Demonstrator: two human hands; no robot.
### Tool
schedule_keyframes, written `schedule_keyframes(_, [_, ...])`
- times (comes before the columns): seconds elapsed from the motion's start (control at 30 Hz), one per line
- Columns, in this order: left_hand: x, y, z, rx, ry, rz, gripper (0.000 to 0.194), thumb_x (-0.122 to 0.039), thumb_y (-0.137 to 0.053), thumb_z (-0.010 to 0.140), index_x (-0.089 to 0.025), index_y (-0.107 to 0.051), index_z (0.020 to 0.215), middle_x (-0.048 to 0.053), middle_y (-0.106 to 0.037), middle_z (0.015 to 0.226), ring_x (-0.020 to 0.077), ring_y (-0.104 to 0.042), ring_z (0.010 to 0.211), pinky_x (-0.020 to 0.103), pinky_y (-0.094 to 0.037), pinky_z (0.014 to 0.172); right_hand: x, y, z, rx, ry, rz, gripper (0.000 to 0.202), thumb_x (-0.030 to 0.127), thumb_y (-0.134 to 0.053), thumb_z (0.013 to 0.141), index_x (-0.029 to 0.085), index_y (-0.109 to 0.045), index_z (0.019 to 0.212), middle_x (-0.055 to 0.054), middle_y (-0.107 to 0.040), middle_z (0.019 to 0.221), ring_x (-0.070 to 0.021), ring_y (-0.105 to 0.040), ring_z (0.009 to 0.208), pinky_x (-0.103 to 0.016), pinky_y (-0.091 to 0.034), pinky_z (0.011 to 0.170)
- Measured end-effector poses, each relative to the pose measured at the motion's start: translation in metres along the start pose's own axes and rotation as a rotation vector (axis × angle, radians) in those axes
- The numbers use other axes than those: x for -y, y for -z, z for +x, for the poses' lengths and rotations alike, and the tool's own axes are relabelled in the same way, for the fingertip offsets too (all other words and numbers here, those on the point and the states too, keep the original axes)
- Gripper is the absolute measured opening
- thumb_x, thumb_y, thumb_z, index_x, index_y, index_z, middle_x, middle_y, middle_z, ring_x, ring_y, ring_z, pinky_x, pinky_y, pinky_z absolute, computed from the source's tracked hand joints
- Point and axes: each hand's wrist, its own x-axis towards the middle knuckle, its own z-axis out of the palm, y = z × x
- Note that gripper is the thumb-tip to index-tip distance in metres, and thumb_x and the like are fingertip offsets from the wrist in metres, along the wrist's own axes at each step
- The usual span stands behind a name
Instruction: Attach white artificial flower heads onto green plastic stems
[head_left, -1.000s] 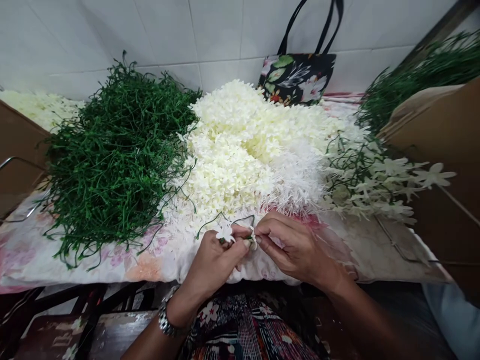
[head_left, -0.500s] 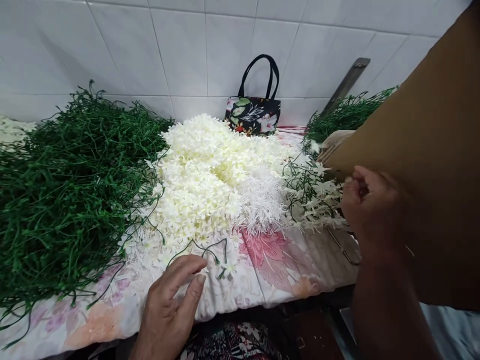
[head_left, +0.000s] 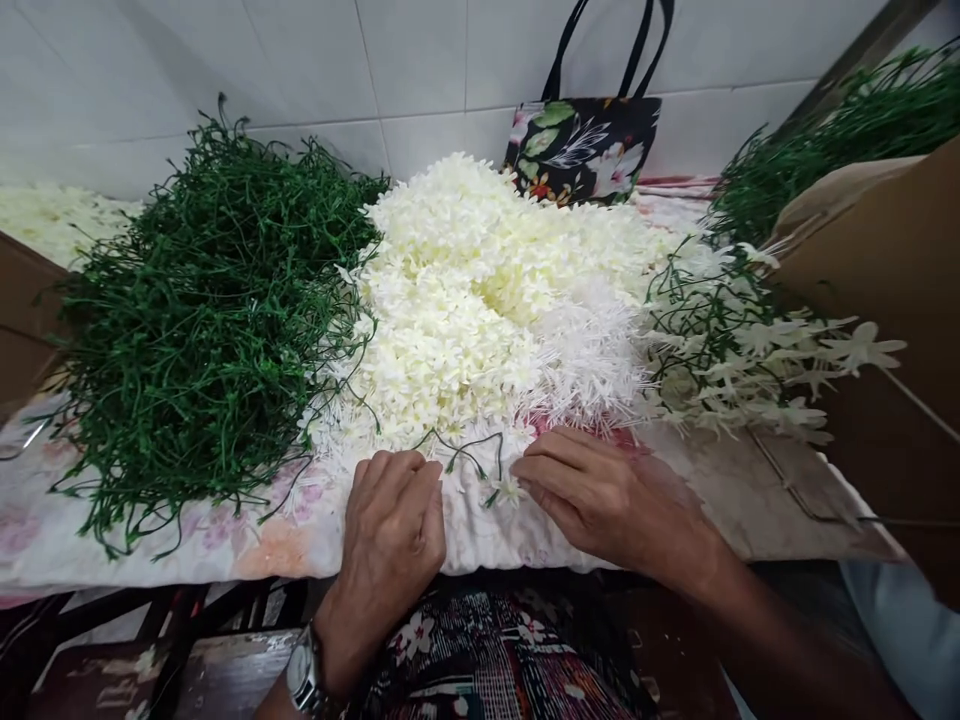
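Note:
My left hand [head_left: 397, 515] rests at the front of the cloth with its fingers curled closed; what they hold, if anything, is hidden. Closed as well, my right hand [head_left: 581, 490] has its fingertips drawn together by a small white flower [head_left: 510, 490] on a thin green stem [head_left: 469, 458]. I cannot make out anything between those fingertips. Behind both hands spreads a heap of cream-white artificial flowers [head_left: 442, 350], with spiky white pieces [head_left: 589, 360] at its right side. A big pile of green plastic stems [head_left: 225, 330] lies left of it.
White blossoms on green stems [head_left: 735, 370] stick out at the right beside a brown cardboard sheet [head_left: 900, 270]. A floral bag [head_left: 585, 150] stands against the tiled wall [head_left: 427, 60]. More green stems [head_left: 847, 140] lie at the back right. Brown cardboard [head_left: 30, 310] shows at the left edge.
My right hand has moved left from the cardboard to the small flower. My left hand's fingers, apart before, are curled now. The view has shifted, bringing more of the left side in.

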Motion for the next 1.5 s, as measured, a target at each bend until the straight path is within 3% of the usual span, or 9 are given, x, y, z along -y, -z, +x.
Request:
schedule_keyframes(0.17, [-0.011, -0.001, 0.006, 0.100, -0.039, -0.031, 0.019, -0.003, -0.048, 0.077, -0.014, -0.062, 0.081, 0.007, -0.060, 0.079, 0.0207, -0.049, 0.073, 0.034, -0.037, 0.064, -0.001, -0.011, 0.010, 0.187, -0.017, -0.010, 0.021, 0.002, -0.047, 0.082, 0.019, -0.059, 0.087, -0.004, -0.054, 0.081, -0.0171, -0.048, 0.077, -0.029, -0.042, 0.066])
schedule_keyframes(0.33, [-0.015, -0.007, 0.014, 0.255, -0.017, 0.072, 0.021, -0.004, -0.045, 0.077, -0.015, -0.062, 0.085, 0.009, -0.060, 0.084, 0.0232, -0.049, 0.076, 0.036, -0.037, 0.065, -0.005, -0.011, 0.014, 0.167, 0.058, -0.087, 0.018, 0.002, -0.047, 0.082, 0.017, -0.057, 0.082, -0.007, -0.055, 0.088, -0.0189, -0.048, 0.083, -0.031, -0.042, 0.070])
schedule_keyframes(0.43, [-0.011, -0.008, 0.014, 0.233, 0.007, 0.063, 0.022, -0.002, -0.044, 0.075, -0.014, -0.061, 0.077, 0.009, -0.060, 0.083, 0.0232, -0.049, 0.076, 0.036, -0.038, 0.066, -0.006, -0.005, 0.008, 0.119, 0.069, -0.160, 0.019, 0.000, -0.047, 0.080, 0.016, -0.058, 0.085, -0.009, -0.058, 0.095, -0.0203, -0.050, 0.087, -0.033, -0.042, 0.073])
schedule_keyframes(0.6, [-0.010, -0.008, 0.010, 0.108, 0.013, -0.070, 0.024, 0.000, -0.042, 0.075, -0.014, -0.061, 0.076, 0.009, -0.060, 0.080, 0.0220, -0.051, 0.075, 0.036, -0.041, 0.066, -0.010, 0.007, -0.003, -0.002, 0.031, -0.237, 0.017, 0.004, -0.049, 0.083, 0.016, -0.061, 0.084, -0.006, -0.062, 0.082, -0.0193, -0.053, 0.076, -0.033, -0.041, 0.067])
schedule_keyframes(0.77, [-0.019, -0.003, 0.009, -0.030, 0.079, -0.386, 0.017, -0.007, -0.047, 0.082, -0.013, -0.062, 0.088, 0.009, -0.062, 0.083, 0.0199, -0.056, 0.081, 0.034, -0.046, 0.071, 0.000, 0.009, -0.005, -0.222, -0.064, -0.037, 0.011, 0.010, -0.053, 0.084, 0.016, -0.062, 0.087, -0.005, -0.064, 0.080, -0.0163, -0.057, 0.076, -0.030, -0.044, 0.068])
schedule_keyframes(0.93, [-0.034, 0.001, 0.015, 0.150, 0.358, -0.929, 0.032, -0.027, -0.058, 0.082, -0.018, -0.059, 0.112, 0.007, -0.064, 0.103, 0.0178, -0.059, 0.089, 0.031, -0.048, 0.080, 0.030, -0.003, 0.000, -0.414, -0.115, 0.073, 0.011, 0.007, -0.055, 0.082, 0.015, -0.060, 0.088, -0.005, -0.064, 0.076, -0.0148, -0.058, 0.073, -0.028, -0.046, 0.065])
schedule_keyframes(1.17, [-0.044, -0.016, 0.015, 0.029, 0.656, -1.456, 0.026, -0.031, -0.048, 0.089, -0.020, -0.068, 0.102, 0.006, -0.069, 0.103, 0.0172, -0.062, 0.096, 0.029, -0.046, 0.089, 0.048, -0.024, 0.010, -0.471, -0.100, 0.033, 0.011, 0.009, -0.054, 0.083, 0.014, -0.061, 0.090, -0.007, -0.066, 0.074, -0.0172, -0.057, 0.068, -0.031, -0.046, 0.062])
schedule_keyframes(1.37, [-0.034, -0.017, 0.023, 0.045, 0.775, -1.369, 0.025, -0.029, -0.052, 0.086, -0.014, -0.069, 0.098, 0.008, -0.073, 0.089, 0.0164, -0.066, 0.082, 0.028, -0.051, 0.080, 0.041, -0.015, 0.005, -0.308, -0.111, 0.095, 0.018, 0.013, -0.051, 0.085, 0.017, -0.065, 0.096, -0.006, -0.066, 0.076, -0.0161, -0.059, 0.068, -0.030, -0.048, 0.061])
schedule_keyframes(1.5, [-0.031, -0.011, 0.024, 0.080, 0.773, -1.166, 0.023, -0.024, -0.049, 0.085, -0.013, -0.068, 0.093, 0.007, -0.072, 0.082, 0.0155, -0.066, 0.074, 0.027, -0.053, 0.070, 0.034, -0.002, 0.006, -0.388, -0.137, 0.170, 0.021, 0.012, -0.055, 0.082, 0.017, -0.065, 0.099, -0.006, -0.064, 0.080, -0.0155, -0.060, 0.072, -0.027, -0.049, 0.062])
